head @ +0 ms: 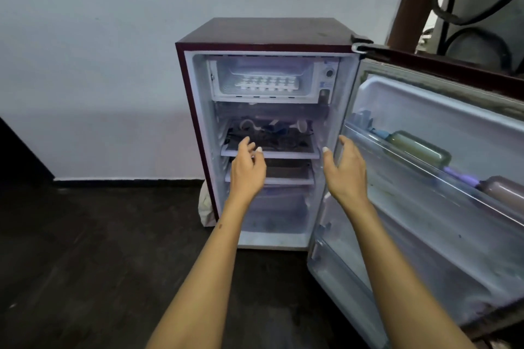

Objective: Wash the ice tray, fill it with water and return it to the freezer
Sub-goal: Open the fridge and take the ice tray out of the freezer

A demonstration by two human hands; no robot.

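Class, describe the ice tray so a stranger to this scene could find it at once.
Start at the small maroon fridge with its door swung open. Look into the freezer compartment at its top. The ice tray lies there: white, gridded with cube pockets, the only item inside.

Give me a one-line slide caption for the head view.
Both hands, left and right, reach empty toward the open mini fridge; the ice tray sits in the freezer compartment.

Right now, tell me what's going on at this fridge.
A person stands at a small maroon fridge with its door swung wide open. Both hands reach forward, the left hand in front of the middle shelf and the right hand near the hinge side; both are empty with fingers spread. The white ice tray sits in the freezer compartment at the top, untouched.
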